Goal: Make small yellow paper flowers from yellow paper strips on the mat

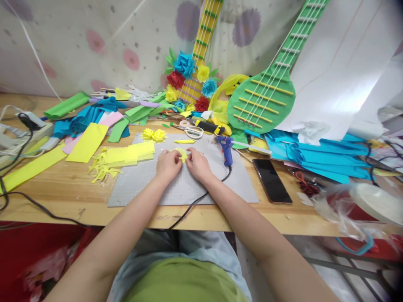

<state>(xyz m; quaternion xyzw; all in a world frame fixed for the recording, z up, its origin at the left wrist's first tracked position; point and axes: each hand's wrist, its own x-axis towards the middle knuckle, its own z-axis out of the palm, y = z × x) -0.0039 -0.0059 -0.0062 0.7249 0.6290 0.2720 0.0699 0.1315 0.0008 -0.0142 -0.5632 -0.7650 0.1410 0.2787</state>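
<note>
Hands [168, 166], two, at yellow paper [181, 153], one piece.

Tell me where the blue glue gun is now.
In the head view, the blue glue gun lies right of centre on the grey mat, between the right hand and the smartphone.

On the grey mat [135, 191], the held paper [183, 154] is yellow; toward the mat's right edge, the glue gun [226, 152] is blue. At the wood-brown table [75, 188]'s far edge, one lute [277, 94] is green with yellow bars [275, 100]; the pale cloth [147, 25] carries purple and pink spots [246, 27].
</note>
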